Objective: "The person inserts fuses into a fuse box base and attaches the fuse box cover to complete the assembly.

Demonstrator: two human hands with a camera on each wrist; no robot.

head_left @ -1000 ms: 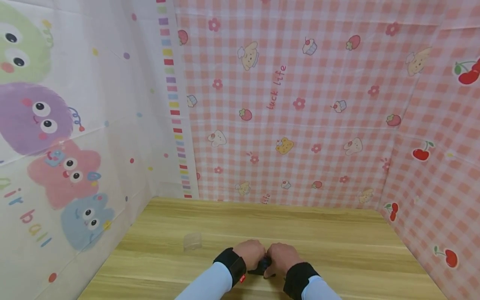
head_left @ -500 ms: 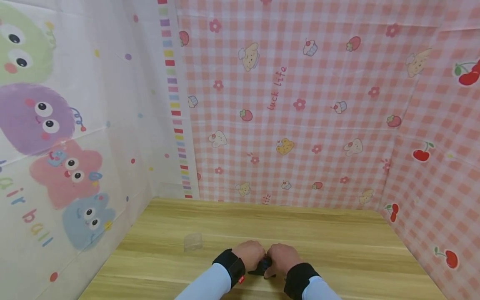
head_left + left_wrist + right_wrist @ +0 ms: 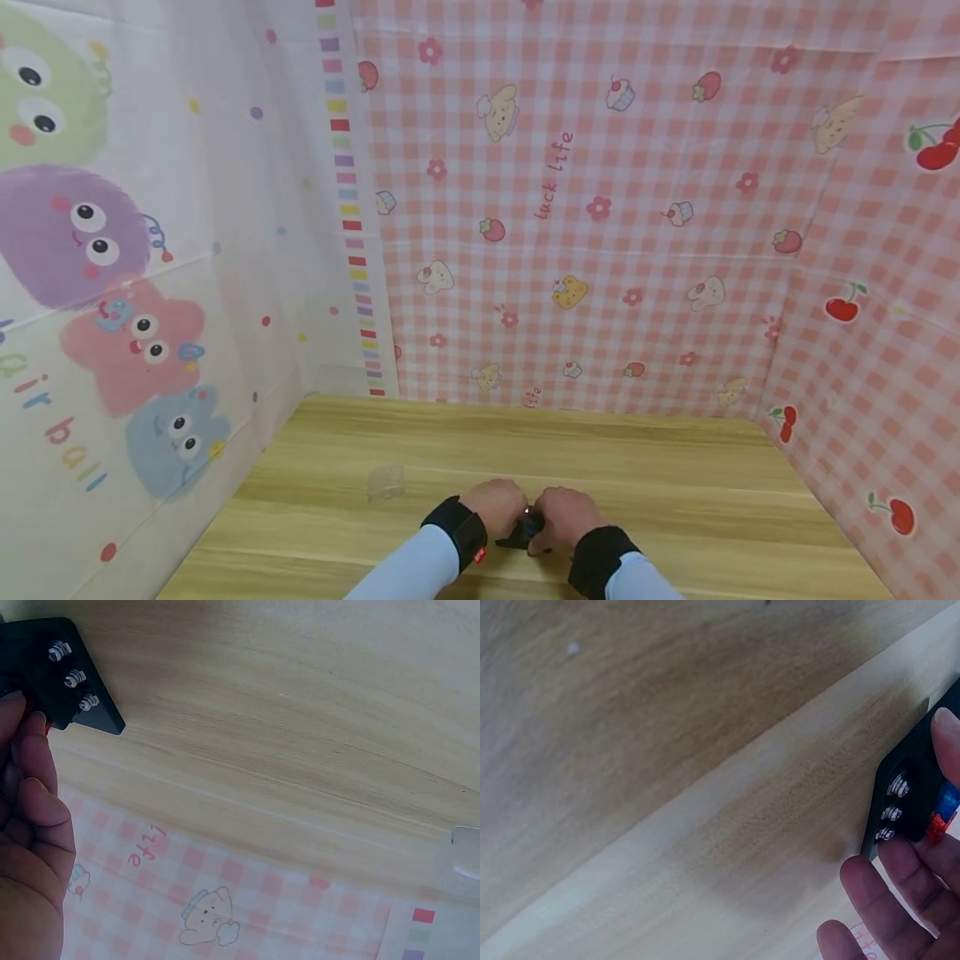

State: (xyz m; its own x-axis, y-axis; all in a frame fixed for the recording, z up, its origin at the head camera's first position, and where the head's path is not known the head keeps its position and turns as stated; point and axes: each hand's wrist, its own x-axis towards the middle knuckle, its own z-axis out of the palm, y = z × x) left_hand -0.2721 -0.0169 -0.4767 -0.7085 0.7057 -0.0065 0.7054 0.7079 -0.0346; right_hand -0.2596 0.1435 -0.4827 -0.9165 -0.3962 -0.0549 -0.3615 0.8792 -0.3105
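Observation:
Between both hands, low in the middle of the head view, sits a small black device with screw terminals point(image 3: 528, 530) on a flat base. Metal screws point(image 3: 73, 678) line its edge in the left wrist view. Blue and red parts point(image 3: 940, 823) show on its inner side in the right wrist view. My left hand point(image 3: 497, 507) has its fingers curled at the device, thumb and index fingertip meeting near a red bit. With the thumb over the black base and fingertips at the screw end, my right hand point(image 3: 567, 517) grips it from the other side.
A clear plastic piece point(image 3: 386, 483) lies on the wooden table point(image 3: 675, 475) to the left of the hands. Pink checked cloth point(image 3: 600, 250) hangs behind and on the right; a white cartoon-print cloth point(image 3: 247, 250) hangs on the left.
My left hand has shifted slightly left and away from the right hand, exposing a little more of the device's top. The right hand and the device stay in place.

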